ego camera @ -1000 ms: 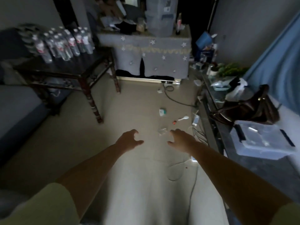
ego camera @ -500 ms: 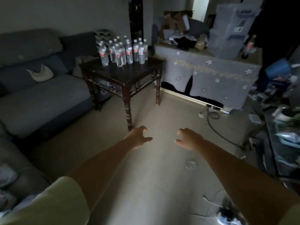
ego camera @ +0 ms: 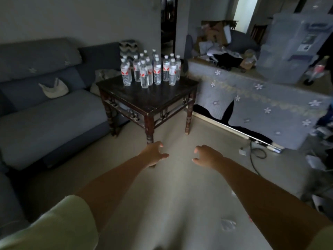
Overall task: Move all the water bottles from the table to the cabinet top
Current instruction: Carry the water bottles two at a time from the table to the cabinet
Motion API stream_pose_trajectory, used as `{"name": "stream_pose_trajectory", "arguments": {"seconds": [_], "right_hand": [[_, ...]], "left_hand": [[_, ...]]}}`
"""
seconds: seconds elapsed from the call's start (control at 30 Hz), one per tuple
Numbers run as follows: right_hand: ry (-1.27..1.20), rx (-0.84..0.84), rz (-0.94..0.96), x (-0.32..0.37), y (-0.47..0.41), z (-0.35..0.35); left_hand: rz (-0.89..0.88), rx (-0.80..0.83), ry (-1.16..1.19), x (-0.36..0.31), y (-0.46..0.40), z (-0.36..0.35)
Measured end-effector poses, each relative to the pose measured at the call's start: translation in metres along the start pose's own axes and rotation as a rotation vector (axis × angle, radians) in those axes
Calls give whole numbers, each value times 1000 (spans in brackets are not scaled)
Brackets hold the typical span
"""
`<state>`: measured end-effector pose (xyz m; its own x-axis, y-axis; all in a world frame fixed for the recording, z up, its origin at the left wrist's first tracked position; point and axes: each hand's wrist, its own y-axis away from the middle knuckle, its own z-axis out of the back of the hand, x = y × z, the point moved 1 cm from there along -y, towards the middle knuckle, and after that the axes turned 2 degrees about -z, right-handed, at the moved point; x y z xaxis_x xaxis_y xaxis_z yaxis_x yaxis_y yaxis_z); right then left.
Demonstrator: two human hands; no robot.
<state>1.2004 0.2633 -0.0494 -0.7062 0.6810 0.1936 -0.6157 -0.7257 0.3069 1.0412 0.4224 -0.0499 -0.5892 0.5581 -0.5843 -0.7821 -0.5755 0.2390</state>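
We hold both hands out over the floor with nothing in them: our left hand (ego camera: 152,153) and right hand (ego camera: 207,156) each have fingers loosely curled, thumb apart, palms turned toward each other. The water bottles (ego camera: 150,70) lie ahead of the hands, farther away and slightly to the left, so our left hand is the nearer one. They stand upright, long axes vertical, clustered on the far part of the dark wooden surface (ego camera: 149,98), whose near half is bare. Reaching them will likely mean stepping forward past the near corner leg, which sits just beyond our left hand.

The bottles are clear plastic with pale caps and white labels marked in red; they look full, though the dim light makes this uncertain. They stand close together, some touching, in rough rows, so we judge that the near ones should be taken first to avoid toppling the others.

The cabinet (ego camera: 261,101), draped in a grey cloth with flower shapes, stands just right of the surface, its top already crowded with a large plastic bin (ego camera: 288,47).
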Motion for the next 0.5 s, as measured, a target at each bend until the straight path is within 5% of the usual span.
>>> {"name": "stream_pose_trajectory", "arguments": {"seconds": [0.5], "right_hand": [[-43,2,-22,-39,-254,87]], "left_hand": [[-44,-3,-96,-27,-272,65]]}}
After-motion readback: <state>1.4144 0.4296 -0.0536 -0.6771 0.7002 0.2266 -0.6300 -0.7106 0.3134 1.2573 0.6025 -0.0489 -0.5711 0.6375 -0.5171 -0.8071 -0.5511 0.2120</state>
